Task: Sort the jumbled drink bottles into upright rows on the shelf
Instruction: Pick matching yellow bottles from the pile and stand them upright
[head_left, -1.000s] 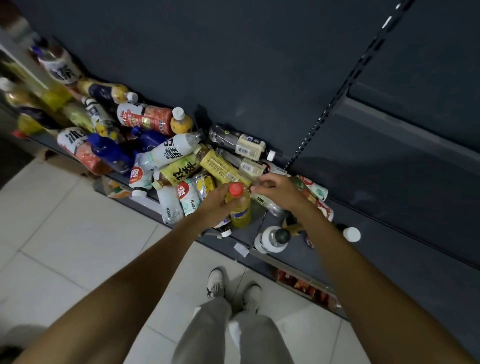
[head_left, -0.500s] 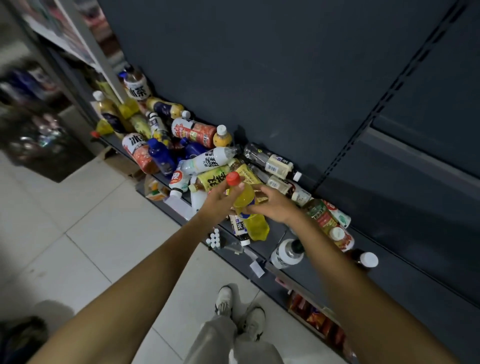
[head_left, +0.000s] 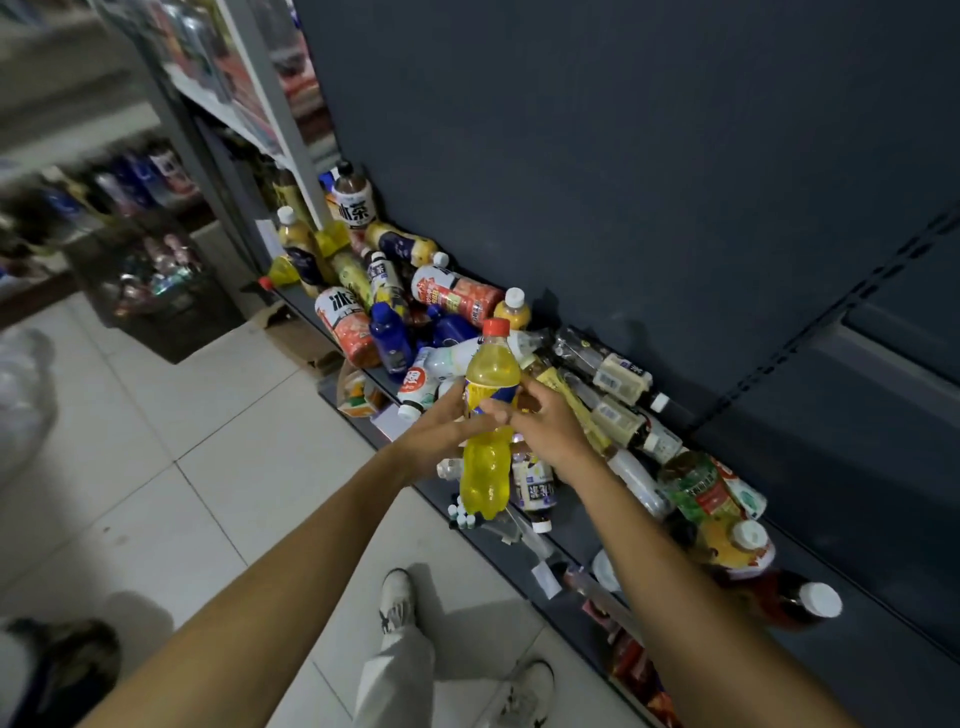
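A yellow soda bottle (head_left: 488, 415) with a red cap hangs upright above the front edge of the dark low shelf (head_left: 810, 644). My left hand (head_left: 441, 431) grips its labelled middle from the left. My right hand (head_left: 540, 421) wraps the same part from the right, fingers across the label. Behind the hands a jumble of lying bottles (head_left: 447, 306) covers the shelf: orange, blue, white and brown ones. A few bottles stand or lean at the right, among them a green-labelled bottle (head_left: 698, 488) and a white-capped dark bottle (head_left: 800, 603).
The shelf's dark back panel (head_left: 623, 182) rises right behind the pile. A lower shelf with snack packs (head_left: 628, 649) sits under the front edge. Another shelving unit (head_left: 218, 104) with goods stands at the left. My shoes (head_left: 395, 603) are on the pale tiled floor.
Both hands have lifted the yellow bottle up and off the shelf, clear of the pile. My view has swung left, showing more of the neighbouring shelves.
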